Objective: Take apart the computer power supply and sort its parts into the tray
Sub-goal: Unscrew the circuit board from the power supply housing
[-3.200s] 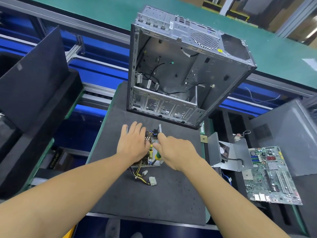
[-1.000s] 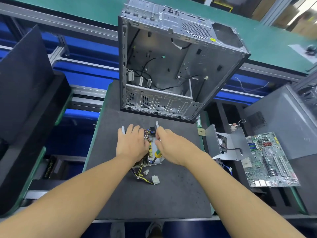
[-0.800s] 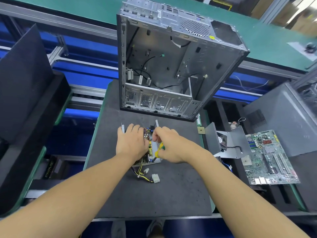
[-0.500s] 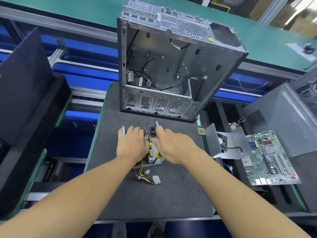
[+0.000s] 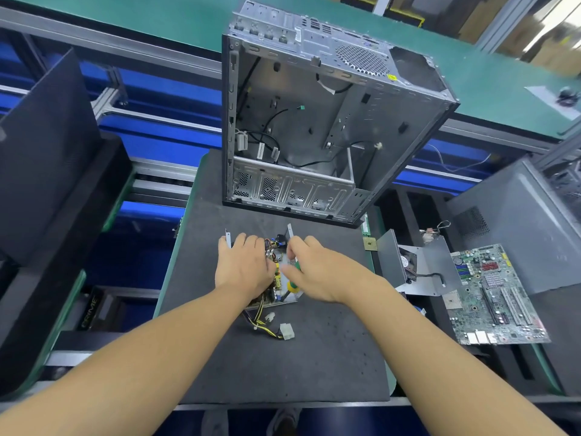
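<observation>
The opened power supply (image 5: 276, 272), a metal base with a yellow-brown circuit board and coloured wires, lies on the dark mat (image 5: 283, 357). My left hand (image 5: 243, 267) lies flat on its left half, fingers spread over the board and the left bracket. My right hand (image 5: 314, 267) grips a screwdriver with a green and yellow handle (image 5: 294, 286), tip hidden among the parts on the right side. A wire bundle with white plugs (image 5: 276, 328) trails out toward me.
An empty metal computer case (image 5: 314, 121) stands open behind the power supply. To the right lie a bent metal cover with a fan (image 5: 421, 265) and a green motherboard (image 5: 493, 294). A grey panel (image 5: 518, 221) leans at far right, black foam trays (image 5: 47, 171) at left.
My right hand has shifted a little on the screwdriver, working it over the board's right side. The left hand has stayed pressed on the power supply.
</observation>
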The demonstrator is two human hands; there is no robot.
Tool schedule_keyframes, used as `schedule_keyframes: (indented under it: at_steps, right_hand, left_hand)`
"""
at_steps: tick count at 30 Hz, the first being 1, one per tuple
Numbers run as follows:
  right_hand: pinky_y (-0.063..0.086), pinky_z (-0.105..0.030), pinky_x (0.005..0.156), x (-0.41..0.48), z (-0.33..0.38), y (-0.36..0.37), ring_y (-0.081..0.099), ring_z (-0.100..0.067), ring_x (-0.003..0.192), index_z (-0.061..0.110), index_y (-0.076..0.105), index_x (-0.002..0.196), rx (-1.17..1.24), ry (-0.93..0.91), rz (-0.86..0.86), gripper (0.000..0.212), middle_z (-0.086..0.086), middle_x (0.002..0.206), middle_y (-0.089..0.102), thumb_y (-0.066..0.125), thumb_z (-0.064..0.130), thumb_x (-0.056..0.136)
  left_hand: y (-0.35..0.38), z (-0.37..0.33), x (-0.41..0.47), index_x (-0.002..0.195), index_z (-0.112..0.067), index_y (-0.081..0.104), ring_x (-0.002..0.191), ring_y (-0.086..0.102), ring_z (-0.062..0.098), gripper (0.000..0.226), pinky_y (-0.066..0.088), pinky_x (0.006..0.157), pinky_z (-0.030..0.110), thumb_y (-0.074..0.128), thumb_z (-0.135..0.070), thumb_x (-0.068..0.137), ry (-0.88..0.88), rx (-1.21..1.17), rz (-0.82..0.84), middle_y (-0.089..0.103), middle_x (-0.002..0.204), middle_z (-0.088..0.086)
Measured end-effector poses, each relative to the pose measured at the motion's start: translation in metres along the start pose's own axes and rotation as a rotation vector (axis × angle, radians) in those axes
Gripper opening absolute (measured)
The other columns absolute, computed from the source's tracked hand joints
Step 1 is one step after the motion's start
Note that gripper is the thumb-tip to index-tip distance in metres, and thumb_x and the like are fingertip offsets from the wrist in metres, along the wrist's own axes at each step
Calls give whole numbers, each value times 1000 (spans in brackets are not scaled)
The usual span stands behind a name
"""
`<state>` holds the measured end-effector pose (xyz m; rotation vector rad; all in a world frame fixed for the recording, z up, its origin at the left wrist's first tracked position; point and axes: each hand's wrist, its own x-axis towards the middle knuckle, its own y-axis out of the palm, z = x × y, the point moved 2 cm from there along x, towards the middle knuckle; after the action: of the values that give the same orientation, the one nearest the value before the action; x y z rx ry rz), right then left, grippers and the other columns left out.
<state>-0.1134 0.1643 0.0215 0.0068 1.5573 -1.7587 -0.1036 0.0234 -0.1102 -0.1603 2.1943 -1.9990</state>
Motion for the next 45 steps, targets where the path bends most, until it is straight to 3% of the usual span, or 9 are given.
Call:
schedule_keyframes:
  at_steps: [4,11,18,25,29,32,36,41,45]
  right_hand:
    - [46,-45,81,2,-1,2,55,-36,88,19,37,105,-15,-2,-43,21,-7,106,51,29,38,106]
    - [36,-36,77,3,-1,-1,39,-24,102,20,42,112,47,-51,22,24,-1,111,44,51,15,90]
    - [49,-44,75,-2,1,5,54,-32,79,20,39,107,-55,-10,-83,32,-4,105,45,33,51,102]
    - [47,-46,82,1,1,4,56,-37,89,14,41,107,-11,-19,-46,11,-8,107,50,38,22,102]
    - [36,-35,76,-1,0,1,45,-27,99,16,44,113,55,-50,-6,24,-5,114,48,52,16,90]
    - [42,-38,80,-4,2,2,46,-28,102,18,43,115,-11,-49,-17,27,-4,114,45,53,26,91]
    - [44,-41,71,-3,4,5,50,-31,78,20,38,111,-87,25,-74,33,-4,106,44,34,51,102]
    - [45,-43,75,0,5,5,51,-35,83,16,38,109,-5,7,-53,12,-7,104,45,36,25,103]
    - [35,-36,77,1,5,2,37,-26,103,18,41,114,59,-14,5,26,-1,110,41,48,14,89]
  left_hand:
    - [0,0,0,117,-23,55,115,49,17,39,31,103,49,30,-41,93,-4,-4,2,59,118,-6]
    - [0,-1,0,115,-23,55,112,50,17,37,32,101,49,31,-40,92,-8,7,1,60,116,-6]
    - [1,0,1,119,-24,53,118,48,16,38,30,101,48,31,-42,93,11,14,24,58,121,-8]
    - [0,0,0,113,-23,56,110,51,16,38,33,98,48,30,-42,93,3,29,-4,61,114,-7]
    - [-1,-1,0,113,-24,55,111,50,15,36,34,96,47,31,-41,93,-1,28,1,60,115,-8]
    - [-1,0,0,115,-24,54,113,49,15,37,33,96,46,30,-42,94,1,36,6,60,117,-9]
    - [0,0,1,120,-25,52,120,47,14,38,30,99,46,29,-42,94,14,39,35,57,122,-11]
    - [0,0,0,115,-25,57,116,50,13,40,31,99,47,29,-43,93,-7,35,15,61,118,-11]
    - [-1,0,0,113,-25,56,112,50,13,38,33,97,47,30,-43,92,-4,32,19,61,116,-10]
